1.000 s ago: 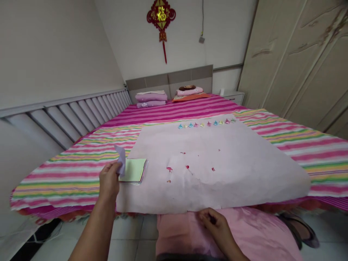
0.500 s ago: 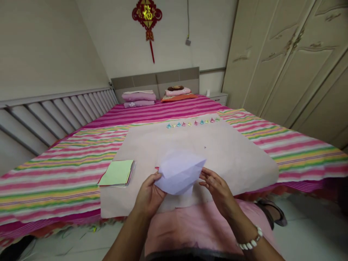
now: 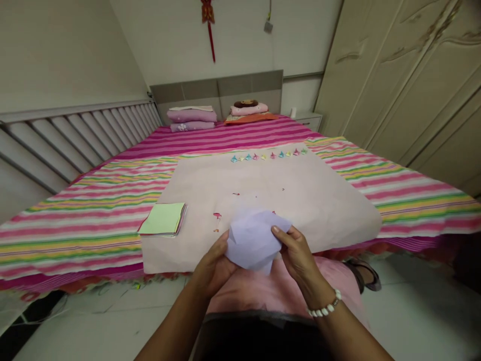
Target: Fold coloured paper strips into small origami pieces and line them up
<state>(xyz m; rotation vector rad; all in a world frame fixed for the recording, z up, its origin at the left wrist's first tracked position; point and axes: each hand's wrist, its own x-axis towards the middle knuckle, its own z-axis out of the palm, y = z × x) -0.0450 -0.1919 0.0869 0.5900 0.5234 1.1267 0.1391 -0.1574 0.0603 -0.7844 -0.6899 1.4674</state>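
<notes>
A creased sheet of pale lilac paper (image 3: 253,238) is held between both hands, above the near edge of the large pale sheet (image 3: 323,200) spread on the bed. Its left corner is pinched by my left hand (image 3: 218,263). My right hand (image 3: 298,253) grips the right side, thumb on top and fingers beneath. Small red printed marks (image 3: 217,215) show on the pale sheet beyond the paper. To the left lies a stack of coloured paper squares (image 3: 163,219), a light green one on top. The underside of the held paper is hidden.
Along the far part of the pale sheet runs a row of small folded paper pieces (image 3: 263,157) in several colours. Striped bedding (image 3: 75,220) surrounds it. Folded quilts (image 3: 191,119) sit by the headboard; a wardrobe (image 3: 406,90) stands at the right.
My right hand has closed on the paper's right side. The paper has shifted slightly right and toward me, uncovering red marks on the sheet. The view has tilted down.
</notes>
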